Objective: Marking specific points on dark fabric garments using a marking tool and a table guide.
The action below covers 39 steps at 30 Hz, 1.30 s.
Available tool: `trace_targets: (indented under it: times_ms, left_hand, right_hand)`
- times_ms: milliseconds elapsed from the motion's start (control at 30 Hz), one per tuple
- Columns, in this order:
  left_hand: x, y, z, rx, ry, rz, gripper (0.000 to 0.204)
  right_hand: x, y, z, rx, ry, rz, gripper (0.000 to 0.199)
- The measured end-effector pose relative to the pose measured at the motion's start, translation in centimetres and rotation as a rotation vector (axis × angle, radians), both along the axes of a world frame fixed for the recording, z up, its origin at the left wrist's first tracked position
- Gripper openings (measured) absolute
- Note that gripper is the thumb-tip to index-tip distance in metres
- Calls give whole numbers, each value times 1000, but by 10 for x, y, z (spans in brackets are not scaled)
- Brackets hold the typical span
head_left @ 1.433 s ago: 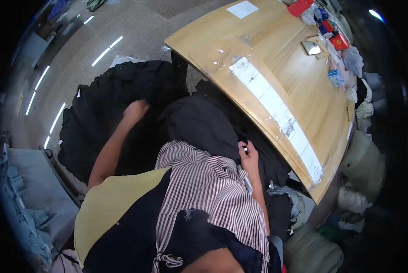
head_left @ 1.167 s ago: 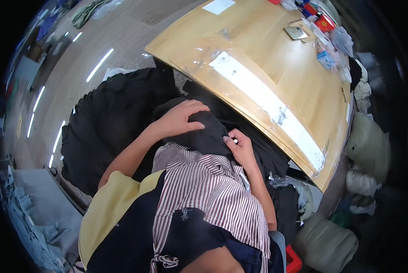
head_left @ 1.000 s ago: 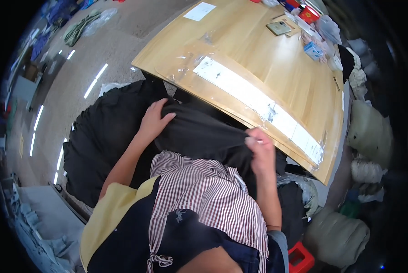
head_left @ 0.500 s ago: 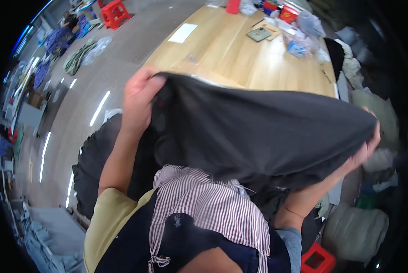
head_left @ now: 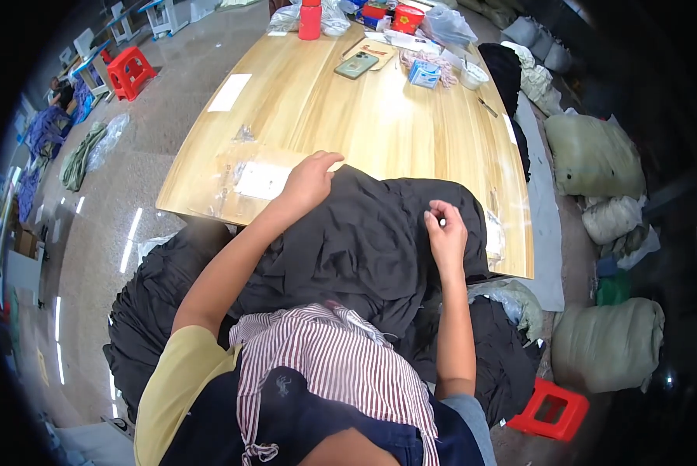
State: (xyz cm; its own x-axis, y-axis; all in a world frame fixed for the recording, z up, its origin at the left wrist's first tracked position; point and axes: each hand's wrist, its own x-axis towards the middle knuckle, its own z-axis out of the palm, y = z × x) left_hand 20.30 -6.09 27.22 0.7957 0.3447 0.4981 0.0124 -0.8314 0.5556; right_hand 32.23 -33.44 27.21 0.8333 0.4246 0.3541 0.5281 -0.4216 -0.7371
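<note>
Black cloth lies right of the loosely extended left hand, beneath right hand, which pinches small white item.

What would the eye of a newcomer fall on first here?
Probably the black cloth over the near edge of the table, with the left hand at its upper left and the right hand over it. Then the red upper-left stool and lower-right stool.
</note>
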Motion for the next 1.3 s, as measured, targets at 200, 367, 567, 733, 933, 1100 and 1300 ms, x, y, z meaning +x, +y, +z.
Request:
trace_targets:
  times_ms: [200,367,567,733,933,1100,1300]
  left_hand:
    - [61,2,-24,143,576,0,42]
    - [51,38,-50,189,569,206,58]
    - [44,-7,-34,614,180,154,44]
    - [46,16,-59,541,558,145,51]
    - [60,46,-67,372,442,2,40]
    - [74,83,-94,359,406,-121,31]
    - [34,16,-49,260,303,-53,45]
  right_hand:
    - [13,28,9,64,-9,-58,17]
    - [-17,34,-18,15,-46,87,17]
    - [-19,22,-58,53,-171,21,11]
    - [-26,19,-77,90,-367,-84,8]
    - [-28,30,-81,159,-373,-84,7]
    - [-25,35,-87,123,-412,-72,9]
    - [-21,35,-89,105,-386,-62,8]
